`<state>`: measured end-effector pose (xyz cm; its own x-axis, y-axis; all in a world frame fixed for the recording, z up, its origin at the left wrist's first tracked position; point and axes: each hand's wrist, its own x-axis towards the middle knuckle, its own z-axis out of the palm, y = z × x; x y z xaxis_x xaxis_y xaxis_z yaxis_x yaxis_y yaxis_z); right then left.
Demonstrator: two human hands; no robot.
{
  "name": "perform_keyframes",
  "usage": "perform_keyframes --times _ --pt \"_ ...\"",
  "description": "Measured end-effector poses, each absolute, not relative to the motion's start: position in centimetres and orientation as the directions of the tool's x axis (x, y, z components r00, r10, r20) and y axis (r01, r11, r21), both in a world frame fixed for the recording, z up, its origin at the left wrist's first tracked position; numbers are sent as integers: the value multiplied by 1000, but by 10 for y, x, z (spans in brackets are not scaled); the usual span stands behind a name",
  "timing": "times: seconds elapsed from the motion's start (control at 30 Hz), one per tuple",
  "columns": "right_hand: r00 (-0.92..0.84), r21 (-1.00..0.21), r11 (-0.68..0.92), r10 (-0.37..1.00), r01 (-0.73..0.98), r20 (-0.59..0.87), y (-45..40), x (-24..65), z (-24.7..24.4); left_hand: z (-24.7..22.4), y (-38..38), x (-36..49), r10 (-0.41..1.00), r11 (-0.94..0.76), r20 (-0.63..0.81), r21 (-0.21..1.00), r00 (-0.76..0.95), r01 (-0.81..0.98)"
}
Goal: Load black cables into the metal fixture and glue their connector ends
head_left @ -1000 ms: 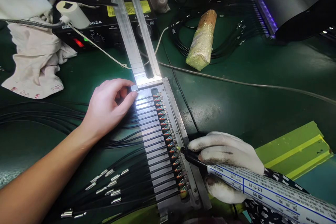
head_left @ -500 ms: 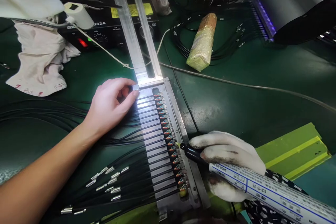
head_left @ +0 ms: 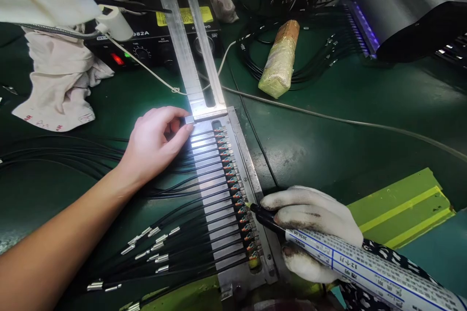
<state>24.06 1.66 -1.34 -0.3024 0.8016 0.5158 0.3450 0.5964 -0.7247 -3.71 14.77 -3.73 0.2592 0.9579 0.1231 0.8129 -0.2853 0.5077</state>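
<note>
A long metal fixture (head_left: 251,165) holds a row of black cables (head_left: 222,209), whose exposed coloured wires and small connectors line its slot. Thumb and fingers of my bare left hand (head_left: 156,141) pinch a small metal block (head_left: 189,120) at the fixture's upper left edge. Gloved in stained white, my right hand (head_left: 317,218) grips a printed syringe tube (head_left: 350,257) with a black front part. Its thin yellowish tip (head_left: 248,205) is over the connectors around the middle of the row. Whether the tip touches them is unclear.
Behind the fixture stands a black control box (head_left: 146,53) with a lit red display. A wrapped block (head_left: 279,60) lies beyond, near coiled cables. At upper right is a grey device (head_left: 404,9) with purple light. A green board (head_left: 404,209) lies at right; white cloth (head_left: 62,82) at left.
The syringe and my right hand have shifted slightly left and down along the row. My left hand keeps its pinch on the block at the same place.
</note>
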Motion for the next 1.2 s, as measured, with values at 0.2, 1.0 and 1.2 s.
perform_keyframes --times 0.2,1.0,1.2 --pt "-315 -726 587 808 358 497 18 241 -10 -37 148 -37 959 -281 118 510 258 813" --pt "-337 -737 592 802 326 494 14 246 -14 -35 148 -36 958 -284 119 507 260 814" --pt "-332 -739 576 813 349 478 17 244 -9 -36 148 -36 954 -299 131 508 270 808"
